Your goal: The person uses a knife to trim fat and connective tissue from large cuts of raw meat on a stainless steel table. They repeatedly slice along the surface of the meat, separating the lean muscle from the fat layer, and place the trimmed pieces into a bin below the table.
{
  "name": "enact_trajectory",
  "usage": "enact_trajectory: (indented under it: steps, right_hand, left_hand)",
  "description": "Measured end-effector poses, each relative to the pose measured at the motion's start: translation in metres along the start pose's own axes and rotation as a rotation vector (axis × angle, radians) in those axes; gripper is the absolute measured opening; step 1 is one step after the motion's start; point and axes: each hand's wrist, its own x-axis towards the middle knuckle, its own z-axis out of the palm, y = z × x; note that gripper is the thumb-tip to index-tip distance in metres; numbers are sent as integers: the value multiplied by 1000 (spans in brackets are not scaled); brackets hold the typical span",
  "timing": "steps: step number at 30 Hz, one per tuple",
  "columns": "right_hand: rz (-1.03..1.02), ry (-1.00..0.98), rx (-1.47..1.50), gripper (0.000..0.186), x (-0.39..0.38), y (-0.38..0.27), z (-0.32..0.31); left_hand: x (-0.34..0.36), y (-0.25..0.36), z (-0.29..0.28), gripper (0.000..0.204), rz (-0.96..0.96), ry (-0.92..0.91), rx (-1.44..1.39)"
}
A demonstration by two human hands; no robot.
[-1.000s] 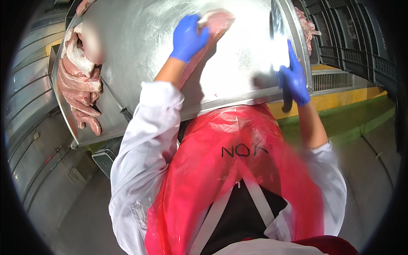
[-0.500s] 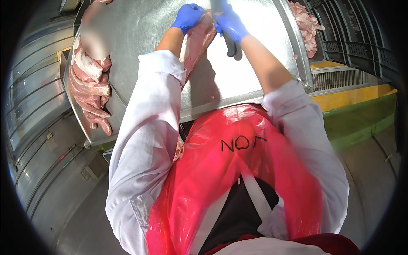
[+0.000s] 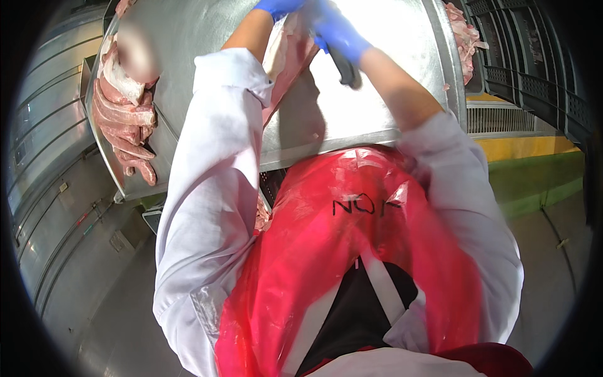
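Note:
A long pale-pink strip of meat (image 3: 293, 53) lies lengthwise on the metal work table (image 3: 207, 38), its near end passing behind my left sleeve. My left hand (image 3: 281, 6), in a blue glove, is closed on the far end of the strip; the upper picture edge cuts off part of it. My right hand (image 3: 340, 30), also blue-gloved and smeared by motion, grips a knife (image 3: 343, 68) beside the meat. The dark handle sticks out below that hand. The blade is blurred and mostly hidden around the meat's far end.
On the left side of the table lies a pile of meat strips (image 3: 125, 113). Pale trimmings (image 3: 463, 44) sit beyond the table's raised right rim (image 3: 453, 56). Dark plastic crates (image 3: 534, 56) stand at the far right. More trimmings (image 3: 262, 213) show below the near edge.
Both hands have moved farther toward the upper edge, where my left hand is now partly cut off. The knife has moved slightly along the meat. The view has shifted a little.

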Motion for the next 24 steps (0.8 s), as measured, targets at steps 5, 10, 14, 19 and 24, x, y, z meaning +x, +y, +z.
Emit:
enact_trajectory:
  steps: [5,10,14,19,24]
  right_hand:
    - [18,-78,-92,78,-21,23,5]
    - [-91,-82,-180,77,31,26,-8]
    - [120,-264,-178,75,-36,56,-11]
    - [-45,-196,-177,73,24,32,4]
    - [21,-321,-258,71,-53,52,-2]
  left_hand:
    - [-8,2,-23,16,-8,-41,-202]
    - [6,-5,-29,17,29,-105,-331]
    - [-10,-3,-46,18,-115,-40,-457]
    - [-17,36,-47,17,3,-29,-338]
    - [-18,1,-77,18,-116,103,-505]
